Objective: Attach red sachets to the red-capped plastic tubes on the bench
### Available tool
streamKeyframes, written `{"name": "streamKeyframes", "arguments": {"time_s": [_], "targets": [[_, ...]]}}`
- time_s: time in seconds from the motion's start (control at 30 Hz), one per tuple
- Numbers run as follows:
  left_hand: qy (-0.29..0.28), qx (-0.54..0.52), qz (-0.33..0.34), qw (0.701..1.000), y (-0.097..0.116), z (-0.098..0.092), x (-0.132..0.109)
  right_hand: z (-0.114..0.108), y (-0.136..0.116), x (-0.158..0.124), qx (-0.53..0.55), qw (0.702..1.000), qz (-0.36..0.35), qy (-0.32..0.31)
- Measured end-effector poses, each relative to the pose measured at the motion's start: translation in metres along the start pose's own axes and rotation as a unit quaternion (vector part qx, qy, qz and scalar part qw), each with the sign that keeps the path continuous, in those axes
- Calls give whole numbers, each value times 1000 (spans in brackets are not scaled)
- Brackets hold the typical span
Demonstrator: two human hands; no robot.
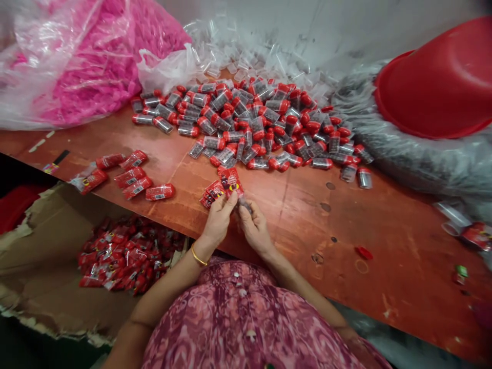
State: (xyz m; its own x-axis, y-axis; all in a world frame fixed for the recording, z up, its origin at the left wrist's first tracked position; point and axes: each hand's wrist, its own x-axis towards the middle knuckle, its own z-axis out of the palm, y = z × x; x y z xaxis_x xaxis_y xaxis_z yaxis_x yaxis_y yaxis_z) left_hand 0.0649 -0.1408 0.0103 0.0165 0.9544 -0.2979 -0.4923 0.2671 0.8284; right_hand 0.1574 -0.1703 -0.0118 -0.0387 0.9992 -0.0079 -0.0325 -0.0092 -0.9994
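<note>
My left hand (218,219) and my right hand (253,228) meet at the near edge of a reddish-brown table (300,220). Together they pinch a red printed wrapper (230,180), and my right hand also grips a small clear tube (244,204) with dark contents. A short stack of red wrappers (211,195) lies just left of my fingers. Further back lies a big heap of red-capped tubes (261,128). Several wrapped tubes (132,177) lie in a loose group on the left of the table.
A torn cardboard box (46,256) below the table's left edge holds many wrapped tubes (126,253). A clear bag of pink pieces (88,56) sits back left, a red plastic basin (442,82) back right on a grey bag, and clear sleeves (249,56) behind the heap.
</note>
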Motion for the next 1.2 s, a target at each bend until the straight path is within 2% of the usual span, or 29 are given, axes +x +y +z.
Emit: {"name": "streamKeyframes", "arguments": {"time_s": [0.07, 0.17, 0.27, 0.33, 0.47, 0.7, 0.8, 0.93, 1.03, 1.2], "targets": [[-9, -11, 12, 1000, -2, 0, 0, -1, -2, 1, 10, 1000, -1, 17], [-43, 1, -8, 999, -6, -1, -4, 2, -5, 0, 60, 997, 42, 10], [-52, 15, -25, 998, -8, -6, -10, 6, -7, -2, 93, 993, 69, 6], [-41, 8, -14, 999, -6, -9, -12, 7, -6, -2, 79, 996, 49, 9], [0, -9, 51, 999, -1, -13, -8, 6, -3, 1, 31, 1000, 2, 1], [4, 90, 75, 993, -6, -7, -17, 3, -12, -1, -52, 997, -49, 43], [-3, 71, 65, 995, -1, -3, -19, -1, -14, -1, -93, 992, -82, 28], [0, 22, 19, 1000, 12, -2, -10, -8, -13, 0, -138, 984, -108, -17], [-6, 49, 1, 999, 17, -2, -6, -11, -13, -1, -148, 982, -111, -33], [-60, 98, 17, 993, 19, -2, -8, -8, -11, -3, -97, 990, -91, -46]]}}
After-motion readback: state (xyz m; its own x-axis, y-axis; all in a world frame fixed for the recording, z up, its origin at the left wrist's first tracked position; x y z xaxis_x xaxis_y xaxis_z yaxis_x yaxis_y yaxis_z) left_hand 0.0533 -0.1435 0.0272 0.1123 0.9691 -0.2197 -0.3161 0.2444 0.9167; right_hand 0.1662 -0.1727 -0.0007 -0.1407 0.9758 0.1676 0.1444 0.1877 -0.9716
